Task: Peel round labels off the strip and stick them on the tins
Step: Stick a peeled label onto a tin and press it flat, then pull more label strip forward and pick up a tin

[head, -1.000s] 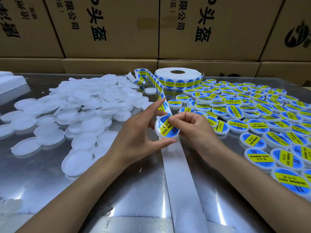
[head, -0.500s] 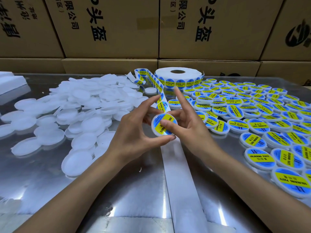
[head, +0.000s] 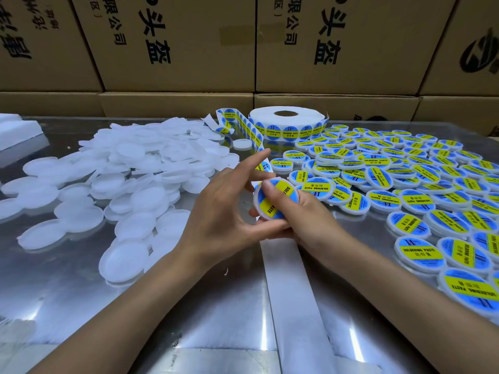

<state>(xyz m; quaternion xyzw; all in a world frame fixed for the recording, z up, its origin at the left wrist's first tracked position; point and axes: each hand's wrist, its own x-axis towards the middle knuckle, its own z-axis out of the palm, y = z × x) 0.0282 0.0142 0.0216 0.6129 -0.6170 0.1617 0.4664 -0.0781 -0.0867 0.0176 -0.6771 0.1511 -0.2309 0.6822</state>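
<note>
A round white tin (head: 280, 195) with a blue and yellow label on its face is held upright over the table's middle. My right hand (head: 305, 220) grips it from behind and below, the thumb pressing across the label. My left hand (head: 224, 206) holds the tin's left and lower rim, index finger stretched up and away. The label strip (head: 253, 133) runs from a white roll (head: 286, 121) at the back toward my hands. Its bare backing paper (head: 291, 287) trails toward me.
A heap of unlabelled white tins (head: 129, 179) covers the left of the shiny metal table (head: 189, 306). Several labelled tins (head: 410, 190) spread over the right. Stacked cardboard boxes (head: 175, 49) wall off the back. A white block (head: 16, 130) lies at far left.
The tin has turned in my hands and shifted slightly right. My right thumb has slid across the label while my right fingers dropped behind the tin. The left index finger stays raised.
</note>
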